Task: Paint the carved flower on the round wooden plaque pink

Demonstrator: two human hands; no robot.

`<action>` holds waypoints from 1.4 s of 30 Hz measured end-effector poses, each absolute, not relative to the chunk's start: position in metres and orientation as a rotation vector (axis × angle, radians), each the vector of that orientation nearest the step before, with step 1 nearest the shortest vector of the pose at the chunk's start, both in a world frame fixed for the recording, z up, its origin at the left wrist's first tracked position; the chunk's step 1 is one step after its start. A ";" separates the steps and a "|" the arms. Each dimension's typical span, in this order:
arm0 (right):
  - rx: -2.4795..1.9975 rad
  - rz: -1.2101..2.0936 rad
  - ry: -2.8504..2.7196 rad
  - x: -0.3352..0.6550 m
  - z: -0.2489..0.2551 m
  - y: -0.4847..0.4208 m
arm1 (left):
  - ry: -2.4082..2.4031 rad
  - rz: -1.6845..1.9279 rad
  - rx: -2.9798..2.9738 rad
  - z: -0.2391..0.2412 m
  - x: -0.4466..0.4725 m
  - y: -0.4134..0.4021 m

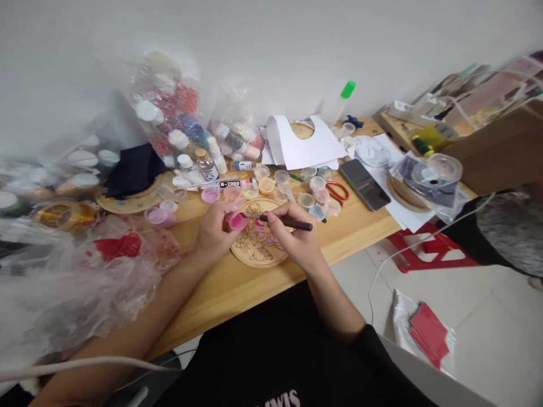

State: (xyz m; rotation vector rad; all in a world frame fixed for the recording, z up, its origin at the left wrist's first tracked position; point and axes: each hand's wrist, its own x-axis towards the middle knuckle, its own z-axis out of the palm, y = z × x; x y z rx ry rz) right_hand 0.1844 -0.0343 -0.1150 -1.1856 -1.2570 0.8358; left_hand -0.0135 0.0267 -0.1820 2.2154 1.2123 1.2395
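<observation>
My left hand [216, 232] is closed on a small cup of bright pink material [238, 221], tipped toward the right. In my right hand [297, 237] is a slim tool with a dark handle [300, 224], and its thin metal end reaches the mouth of the cup. Whether that end is a scoop or a blade I cannot tell. Beneath both hands lies a round wooden disc [250, 261] with raised gold flower outlines, some of its petals filled pink. My hands cover parts of the disc.
Several small cups of pale colours [267, 185] stand behind the disc, near a B-7000 glue tube [236, 184]. Orange-handled scissors [338, 192] and a phone [365, 184] lie to the right. Plastic bags [85, 282] crowd the left. A white cable [407, 247] hangs past the table's right edge.
</observation>
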 end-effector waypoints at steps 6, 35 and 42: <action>-1.201 0.872 -1.257 0.183 -0.123 -0.030 | 1.154 1.225 2.254 -0.180 -0.016 0.026; -1.187 1.168 -0.772 0.188 -0.121 -0.019 | 1.077 1.336 2.320 -0.178 -0.013 0.024; -1.165 1.172 -0.761 0.188 -0.122 -0.019 | 1.094 1.314 2.330 -0.178 -0.013 0.025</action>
